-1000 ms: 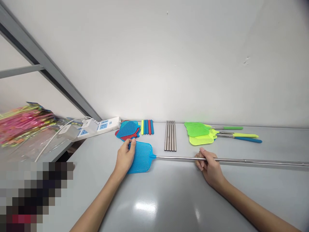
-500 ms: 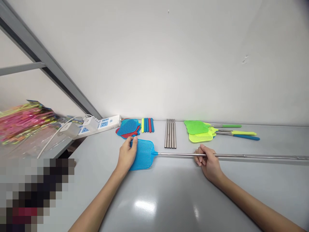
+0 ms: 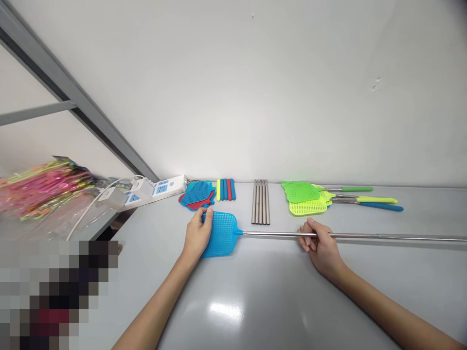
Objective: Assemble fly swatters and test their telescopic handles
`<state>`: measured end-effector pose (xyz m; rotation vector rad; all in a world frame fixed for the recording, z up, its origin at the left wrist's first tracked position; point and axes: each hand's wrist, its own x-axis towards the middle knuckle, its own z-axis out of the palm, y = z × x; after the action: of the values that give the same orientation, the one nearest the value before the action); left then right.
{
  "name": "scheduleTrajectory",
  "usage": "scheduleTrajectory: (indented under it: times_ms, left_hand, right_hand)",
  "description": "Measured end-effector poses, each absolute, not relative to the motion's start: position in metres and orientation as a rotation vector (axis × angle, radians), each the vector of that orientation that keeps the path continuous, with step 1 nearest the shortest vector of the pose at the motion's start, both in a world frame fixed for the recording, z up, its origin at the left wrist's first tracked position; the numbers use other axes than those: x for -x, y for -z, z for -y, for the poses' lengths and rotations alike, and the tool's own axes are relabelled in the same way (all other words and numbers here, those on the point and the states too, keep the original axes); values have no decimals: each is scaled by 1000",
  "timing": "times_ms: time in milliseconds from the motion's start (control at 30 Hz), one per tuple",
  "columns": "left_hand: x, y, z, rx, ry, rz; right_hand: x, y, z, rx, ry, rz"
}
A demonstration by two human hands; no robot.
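A blue fly swatter (image 3: 222, 234) lies level in front of me, its long metal rod running out of the right side of the view, so its far end is hidden. My left hand (image 3: 199, 233) is closed on the left edge of the perforated head, thumb on top. My right hand (image 3: 318, 243) is closed around the rod, some way right of the head. Behind the swatter stand several metal tubes (image 3: 260, 201) laid side by side. To their left are several coloured handle grips (image 3: 226, 189) and a pile of loose blue and red swatter heads (image 3: 197, 193).
Several swatters with green, yellow and blue handles (image 3: 381, 206) lie at the back right against the wall (image 3: 292, 97). A white power strip (image 3: 156, 189) with plugs and a cable sits at the back left. Beyond it are bright bagged items (image 3: 47, 187). The grey table (image 3: 270, 301) reflects light.
The whole view has shifted slightly, so everything appears a little further right. Both hands keep their hold on the swatter, with no clear movement relative to the table.
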<state>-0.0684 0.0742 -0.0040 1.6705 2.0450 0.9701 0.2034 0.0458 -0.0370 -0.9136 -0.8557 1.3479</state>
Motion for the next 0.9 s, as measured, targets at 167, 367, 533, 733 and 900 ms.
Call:
scheduleTrajectory:
  times_ms: [167,367,533,733,900]
  left_hand:
    - [68,3,-74,-1627,-993,-2031]
    - [68,3,-74,-1541,-1030,-1999]
    - [69,6,-75,-1366,-1138,-1981]
    - [77,14,-82,-955,-1286,-1916]
    - [78,15,-87,-779,-1340,-1835]
  right_hand:
    - [-203,35,-46,879,-1386,820]
    - [-203,36,-46,873,-1405,781]
    - [-204,39,-47,908,-1398,830]
    - [-204,40,-47,945,-1382,844]
    - [-204,40,-47,955,-1364,849]
